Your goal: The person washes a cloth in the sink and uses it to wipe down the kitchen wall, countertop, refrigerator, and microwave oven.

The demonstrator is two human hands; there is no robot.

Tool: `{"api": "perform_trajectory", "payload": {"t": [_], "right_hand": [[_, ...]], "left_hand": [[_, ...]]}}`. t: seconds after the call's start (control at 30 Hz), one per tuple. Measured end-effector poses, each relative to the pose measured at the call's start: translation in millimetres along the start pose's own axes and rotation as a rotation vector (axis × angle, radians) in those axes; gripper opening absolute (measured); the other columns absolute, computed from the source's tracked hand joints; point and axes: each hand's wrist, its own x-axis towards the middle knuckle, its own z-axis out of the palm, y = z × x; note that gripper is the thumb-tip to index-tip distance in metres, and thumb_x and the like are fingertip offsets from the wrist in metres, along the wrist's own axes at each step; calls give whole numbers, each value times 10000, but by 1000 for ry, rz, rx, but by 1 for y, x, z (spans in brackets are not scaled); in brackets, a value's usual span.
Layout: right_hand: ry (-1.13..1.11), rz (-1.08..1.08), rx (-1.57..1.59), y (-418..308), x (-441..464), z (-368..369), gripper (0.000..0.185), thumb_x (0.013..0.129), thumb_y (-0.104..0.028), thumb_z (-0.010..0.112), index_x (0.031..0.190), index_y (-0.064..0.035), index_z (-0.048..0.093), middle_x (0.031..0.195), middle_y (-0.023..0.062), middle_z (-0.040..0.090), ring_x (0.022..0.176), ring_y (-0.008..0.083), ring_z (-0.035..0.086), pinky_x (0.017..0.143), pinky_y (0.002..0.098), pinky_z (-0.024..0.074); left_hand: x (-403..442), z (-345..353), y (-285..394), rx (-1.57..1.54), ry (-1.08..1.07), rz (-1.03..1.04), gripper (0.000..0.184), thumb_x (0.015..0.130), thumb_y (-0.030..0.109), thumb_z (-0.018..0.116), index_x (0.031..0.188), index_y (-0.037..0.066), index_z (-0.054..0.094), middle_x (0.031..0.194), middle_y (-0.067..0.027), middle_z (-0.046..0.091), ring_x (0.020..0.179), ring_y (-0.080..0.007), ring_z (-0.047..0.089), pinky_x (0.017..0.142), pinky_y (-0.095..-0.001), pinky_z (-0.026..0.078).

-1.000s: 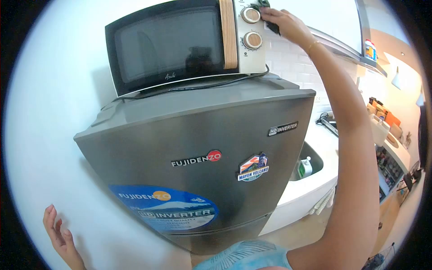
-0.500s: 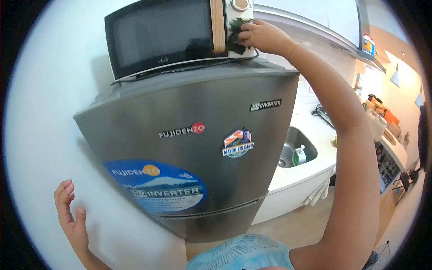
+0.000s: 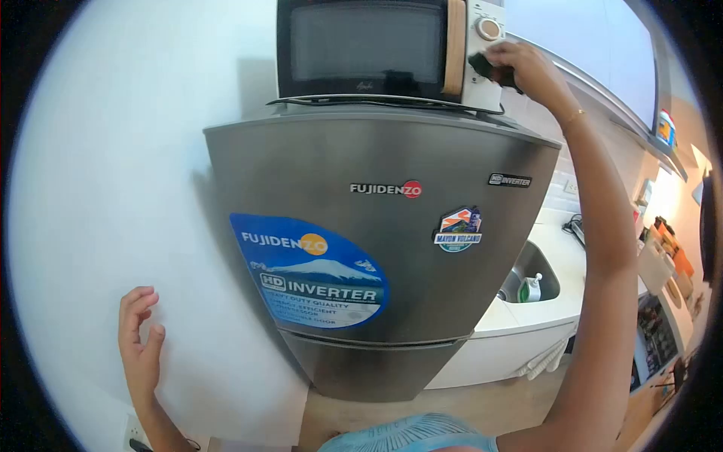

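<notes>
A dark green cloth point(image 3: 493, 71) is pinched in my right hand point(image 3: 531, 69), against the control panel of the microwave point(image 3: 369, 45). The cloth covers the lower knob, just below the upper knob point(image 3: 488, 29). The microwave stands on top of a grey fridge point(image 3: 407, 279) that has a blue sticker point(image 3: 316, 275) and a volcano magnet point(image 3: 458, 230) on its door. At the lower left, my left hand point(image 3: 141, 335) is raised before the white wall, fingers apart and curved, holding nothing.
Right of the fridge, a sink point(image 3: 548, 275) with a green and white bottle point(image 3: 530, 288) is set in a white counter point(image 3: 493, 320). A striped towel point(image 3: 544, 360) hangs below. Cabinets point(image 3: 602, 45) are at the upper right, and a black cord point(image 3: 301, 100) lies under the microwave.
The view has shifted, so the microwave and fridge appear farther right. My right hand with the cloth has moved down from beside the upper knob to the lower knob. My left hand stays open.
</notes>
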Motion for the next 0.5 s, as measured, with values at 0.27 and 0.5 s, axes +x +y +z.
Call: {"api": "perform_trajectory", "payload": {"t": [0.27,0.5], "right_hand": [[297,172,414,-67,108,49,511,722,52,402,1182,-93,569,1276,62,496,1154,281,465,991,325,359],[420,393,365,-87,165,111,410,728,-37,531,1133,-51,589,1257,158,490,1151,309,478,984,354,385]], "left_hand": [[-35,7,-37,-17,-28,8,305,798,250,585,1020,40,578,1151,-121,509,1083,-266,471,908,-366,365],[-86,-1,-84,102,-125,-22,295,790,210,586,1019,24,584,1081,-126,556,1045,-269,514,892,-365,398]]}}
